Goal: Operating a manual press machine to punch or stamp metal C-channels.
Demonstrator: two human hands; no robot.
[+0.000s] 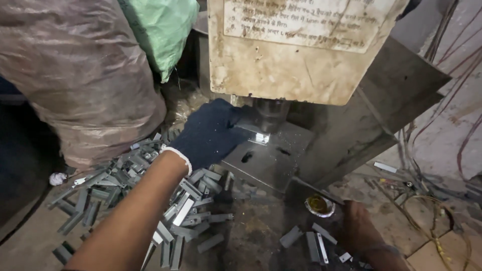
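My left hand [210,134], in a dark blue knit glove with a white cuff, reaches onto the steel die plate [261,160] of a press. Its fingers rest at a small shiny metal piece [261,137] lying directly under the round ram [271,114]; whether they grip it is hidden. A heap of several flat grey metal strips [145,195] lies under my left forearm. My bare right hand [359,228] rests low on the bench at the lower right, fingers curled, close to a few loose strips [314,243]; I cannot see anything held in it.
The press body carries a worn cream panel [291,50] above the ram. A bulging brown sack [85,75] and a green sack [163,30] stand at the left. A small white dish of yellow liquid [319,205] sits by the die. Tangled wires [427,185] lie at the right.
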